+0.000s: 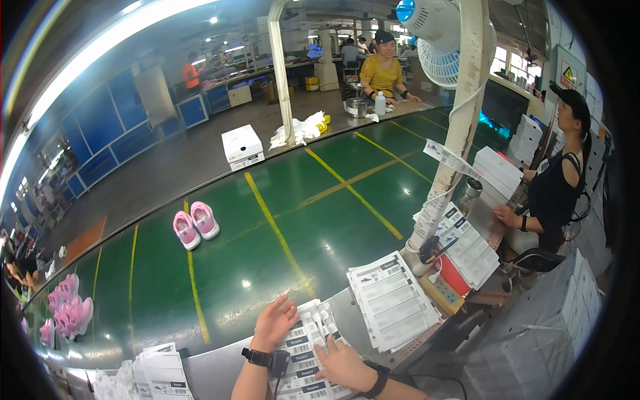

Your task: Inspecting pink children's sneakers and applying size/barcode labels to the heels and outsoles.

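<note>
A stack of printed label sheets [303,367] lies at the near edge of the green conveyor belt [267,267], right in front of me. Palm turned inward, my left hand [275,323] is raised at the stack's left edge, its fingers loosely apart and nothing visible in them. My right hand [343,365] rests on the sheets with its fingers spread. Both wrists wear dark bands, and a cable hangs from the left one. Just to the right, a second pile of label sheets [392,300] sits on the metal ledge.
Pink shoes [195,225] stand on the belt; more pink shoes [70,310] are at far left. A white shoebox [242,147] sits by the far edge. A post [443,160] rises at right, near a seated person [560,180]. Another person [383,70] sits across.
</note>
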Available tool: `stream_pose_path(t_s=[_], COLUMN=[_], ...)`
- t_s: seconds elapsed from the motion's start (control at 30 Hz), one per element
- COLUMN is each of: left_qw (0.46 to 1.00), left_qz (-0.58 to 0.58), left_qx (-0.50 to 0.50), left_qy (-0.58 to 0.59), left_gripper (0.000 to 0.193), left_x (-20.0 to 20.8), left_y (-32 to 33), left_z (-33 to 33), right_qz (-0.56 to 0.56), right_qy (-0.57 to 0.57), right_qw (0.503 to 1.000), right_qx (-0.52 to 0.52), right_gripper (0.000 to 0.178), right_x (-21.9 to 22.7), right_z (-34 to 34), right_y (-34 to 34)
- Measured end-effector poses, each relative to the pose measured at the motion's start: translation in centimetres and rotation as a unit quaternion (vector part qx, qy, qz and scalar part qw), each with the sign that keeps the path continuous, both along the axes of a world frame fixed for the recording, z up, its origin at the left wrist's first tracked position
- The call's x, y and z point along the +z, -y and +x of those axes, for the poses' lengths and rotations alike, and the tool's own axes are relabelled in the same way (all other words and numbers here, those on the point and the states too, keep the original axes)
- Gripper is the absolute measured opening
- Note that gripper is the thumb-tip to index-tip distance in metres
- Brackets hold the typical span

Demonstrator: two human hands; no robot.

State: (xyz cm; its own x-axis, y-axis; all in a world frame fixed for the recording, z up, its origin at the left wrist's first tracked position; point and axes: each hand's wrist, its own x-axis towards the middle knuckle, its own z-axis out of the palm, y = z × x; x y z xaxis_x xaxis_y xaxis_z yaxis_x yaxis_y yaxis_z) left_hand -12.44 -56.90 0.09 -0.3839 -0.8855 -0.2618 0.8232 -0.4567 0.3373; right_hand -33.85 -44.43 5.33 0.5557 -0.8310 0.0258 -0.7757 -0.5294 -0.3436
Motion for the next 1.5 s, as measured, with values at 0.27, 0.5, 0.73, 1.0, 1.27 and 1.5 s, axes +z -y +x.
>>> stream_pose_path(t_s=[0.27, 0.5, 0.73, 1.0, 1.27, 1.5], left_qw=[1.000, 1.000, 0.999, 0.999, 0.975, 0.763], left_qz=[-0.003, -0.030, -0.013, -0.008, 0.140, -0.101], left_qx=[0.004, 0.005, -0.007, 0.020, -0.078, -0.019], left_qy=[0.011, 0.008, 0.041, 0.046, 0.152, 0.638], left_gripper=[0.025, 0.033, 0.030, 0.029, 0.011, 0.034], left_x=[0.0, -0.6, -1.7, -1.3, 5.3, 11.5], left_y=[0.2, -0.2, 1.7, 0.9, 0.6, 11.7], left_z=[-0.6, 0.3, -1.6, -0.6, 0.7, 6.3], right_qz=[0.026, 0.016, 0.038, -0.013, 0.029, -0.029], right_qy=[0.006, 0.012, 0.037, 0.033, 0.027, 0.020], right_qw=[0.999, 0.999, 0.998, 0.998, 0.998, 0.999], right_qx=[0.038, 0.040, 0.028, 0.048, 0.052, 0.020], right_gripper=[0.080, 0.077, 0.082, 0.083, 0.077, 0.067], right_x=[1.2, 0.3, 0.3, -0.8, -0.3, 0.7], right_z=[-1.7, -1.8, -2.9, -1.9, -2.1, -2.2], right_y=[0.4, 0.4, 0.2, -0.3, 0.3, -0.4])
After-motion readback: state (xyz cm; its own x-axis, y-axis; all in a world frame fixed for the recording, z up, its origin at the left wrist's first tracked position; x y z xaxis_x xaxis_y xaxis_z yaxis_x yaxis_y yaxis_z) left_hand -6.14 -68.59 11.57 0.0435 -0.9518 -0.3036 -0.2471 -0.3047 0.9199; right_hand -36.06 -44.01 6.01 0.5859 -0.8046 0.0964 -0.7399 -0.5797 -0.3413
